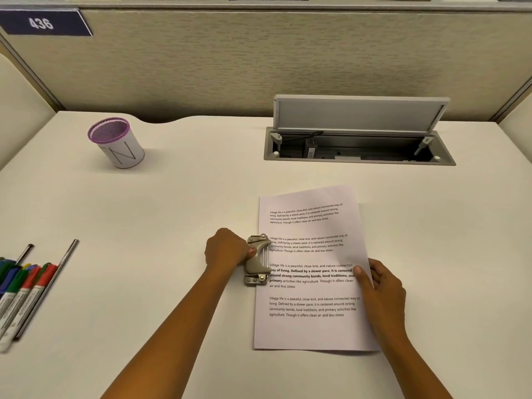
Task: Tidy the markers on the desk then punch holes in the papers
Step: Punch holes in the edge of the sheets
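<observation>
Near the centre of the desk (172, 211), a metal two-hole punch (257, 259) is sitting over the left long edge of a printed sheet (311, 326), about halfway along that edge. The left hand (226, 250) is gripping the punch from its left side, with the fingers curled and the thumb lying across the lever. The right hand (384, 285) is pinching the sheet's right edge, opposite the punch. Its thumb is pressing on top of the paper and the other fingers are curling at the edge, partly hidden. The sheet is lying flat between the two hands, slightly rotated, with four text blocks facing up. Cannot tell whether more than one sheet is stacked.

At the left edge, near side, markers (20, 292) with green, blue and red caps are lying side by side, partly cut off by the frame. A thin metal rod (65, 259) is lying just right of them. At far left, a purple-rimmed mesh pen cup (121, 148) wrapped in white paper is standing well apart from both hands. At far right, a recessed cable tray (359, 162) is standing with its lid raised.
</observation>
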Available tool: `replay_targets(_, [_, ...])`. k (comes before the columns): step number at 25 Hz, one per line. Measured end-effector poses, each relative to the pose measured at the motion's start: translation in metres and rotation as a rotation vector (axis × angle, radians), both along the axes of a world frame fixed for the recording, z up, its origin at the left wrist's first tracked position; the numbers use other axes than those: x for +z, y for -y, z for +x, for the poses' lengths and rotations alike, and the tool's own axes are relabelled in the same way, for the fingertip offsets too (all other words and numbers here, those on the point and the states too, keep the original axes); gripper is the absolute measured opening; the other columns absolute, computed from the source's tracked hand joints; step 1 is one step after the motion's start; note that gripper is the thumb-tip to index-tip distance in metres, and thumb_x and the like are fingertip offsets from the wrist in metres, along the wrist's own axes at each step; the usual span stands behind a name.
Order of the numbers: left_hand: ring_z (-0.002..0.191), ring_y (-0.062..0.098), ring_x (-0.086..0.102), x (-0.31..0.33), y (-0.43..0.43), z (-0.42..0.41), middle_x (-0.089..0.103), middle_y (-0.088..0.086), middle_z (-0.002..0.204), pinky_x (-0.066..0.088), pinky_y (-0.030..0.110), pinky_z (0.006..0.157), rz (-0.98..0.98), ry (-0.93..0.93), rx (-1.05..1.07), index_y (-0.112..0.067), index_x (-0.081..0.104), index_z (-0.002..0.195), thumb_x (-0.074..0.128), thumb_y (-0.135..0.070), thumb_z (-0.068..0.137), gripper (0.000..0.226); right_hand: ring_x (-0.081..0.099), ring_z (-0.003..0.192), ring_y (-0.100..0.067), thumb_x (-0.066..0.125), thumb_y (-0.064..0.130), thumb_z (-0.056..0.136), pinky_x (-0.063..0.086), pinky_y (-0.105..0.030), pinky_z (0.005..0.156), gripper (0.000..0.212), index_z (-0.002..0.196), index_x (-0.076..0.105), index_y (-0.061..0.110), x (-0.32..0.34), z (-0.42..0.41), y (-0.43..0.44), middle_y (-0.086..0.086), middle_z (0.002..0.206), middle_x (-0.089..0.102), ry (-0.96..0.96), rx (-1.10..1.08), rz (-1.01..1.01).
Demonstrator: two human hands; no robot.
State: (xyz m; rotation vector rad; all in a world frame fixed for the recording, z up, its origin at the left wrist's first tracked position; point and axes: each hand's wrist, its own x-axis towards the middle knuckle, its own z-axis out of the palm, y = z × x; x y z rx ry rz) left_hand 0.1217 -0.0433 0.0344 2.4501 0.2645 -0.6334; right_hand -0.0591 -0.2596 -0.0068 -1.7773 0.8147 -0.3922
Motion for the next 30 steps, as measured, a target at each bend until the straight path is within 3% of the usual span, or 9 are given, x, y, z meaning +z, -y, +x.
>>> replay_targets(1, [0.092,0.034,0.066,0.002,0.001,-0.002,0.070,0.017,0.085,0.042,0.026,0.056,-0.001,0.021,0.004,-0.013,0.039,0.053,0.068,-0.012,0.074,0.036,0.069,0.086,-0.008,0.060,0.025,0.091,0.050,-0.021,0.071,0.016,0.106,0.066,0.022,0.000,0.000,0.000,0.007,0.096,0.073,-0.003,0.003,0.000])
replay_targets(3, [0.090,0.033,0.066,0.004,0.001,-0.005,0.068,0.015,0.077,0.047,0.029,0.059,-0.003,0.018,0.014,-0.015,0.038,0.051,0.067,-0.010,0.073,0.037,0.069,0.087,-0.009,0.060,0.025,0.091,0.049,-0.020,0.070,0.017,0.106,0.066,0.020,0.001,-0.001,0.001,0.006,0.096,0.073,-0.007,0.008,0.004])
replay_targets(5, [0.077,0.030,0.063,0.008,0.001,-0.005,0.057,0.009,0.063,0.039,0.026,0.054,-0.008,-0.015,0.017,-0.013,0.039,0.051,0.065,-0.011,0.076,0.037,0.069,0.086,-0.009,0.060,0.025,0.091,0.049,-0.019,0.069,0.017,0.106,0.066,0.019,0.002,-0.001,0.001,0.006,0.095,0.073,-0.005,0.013,-0.001])
replay_targets(8, [0.067,0.027,0.056,0.014,0.002,-0.004,0.057,0.010,0.068,0.037,0.025,0.059,-0.032,-0.034,0.028,-0.011,0.038,0.054,0.061,-0.010,0.079,0.034,0.068,0.085,-0.006,0.060,0.025,0.091,0.046,-0.016,0.066,0.016,0.105,0.066,0.019,0.002,0.000,0.001,0.007,0.095,0.073,-0.011,0.013,-0.005])
replay_targets(13, [0.093,0.031,0.067,0.020,0.011,-0.013,0.070,0.016,0.095,0.038,0.027,0.060,-0.037,0.058,0.032,-0.008,0.049,0.068,0.065,-0.009,0.079,0.019,0.068,0.086,-0.008,0.060,0.025,0.091,0.046,-0.016,0.067,0.018,0.107,0.066,0.020,0.003,-0.001,0.001,0.006,0.095,0.073,-0.011,0.017,-0.003])
replay_targets(17, [0.083,0.028,0.063,0.021,0.007,-0.011,0.070,0.017,0.092,0.047,0.029,0.067,-0.033,-0.017,0.009,-0.007,0.053,0.072,0.066,-0.009,0.078,0.014,0.068,0.086,-0.009,0.060,0.024,0.091,0.046,-0.016,0.067,0.017,0.106,0.066,0.020,0.003,-0.001,0.000,0.006,0.095,0.073,-0.010,0.017,-0.003])
replay_targets(21, [0.093,0.032,0.068,0.013,0.003,-0.001,0.064,0.016,0.081,0.048,0.032,0.075,-0.067,-0.104,0.003,-0.010,0.045,0.057,0.059,-0.002,0.081,0.028,0.068,0.084,-0.006,0.059,0.025,0.091,0.045,-0.014,0.065,0.016,0.106,0.066,0.020,0.002,-0.001,0.000,0.007,0.094,0.073,-0.013,0.008,-0.008])
replay_targets(27, [0.044,0.015,0.053,0.011,0.002,-0.006,0.056,-0.004,0.036,0.045,0.022,0.056,-0.131,-0.084,0.112,-0.013,0.048,0.050,0.068,-0.005,0.079,0.036,0.068,0.085,-0.008,0.059,0.025,0.092,0.047,-0.016,0.067,0.018,0.107,0.066,0.020,0.003,-0.001,-0.001,0.007,0.094,0.072,-0.008,0.011,-0.015])
replay_targets(30, [0.065,0.023,0.062,0.016,0.007,-0.013,0.069,0.008,0.068,0.045,0.025,0.059,-0.073,0.012,0.068,-0.010,0.054,0.060,0.072,-0.009,0.076,0.024,0.068,0.086,-0.010,0.059,0.024,0.092,0.047,-0.017,0.068,0.018,0.108,0.066,0.020,0.007,-0.001,0.001,0.005,0.096,0.073,-0.019,0.025,0.000])
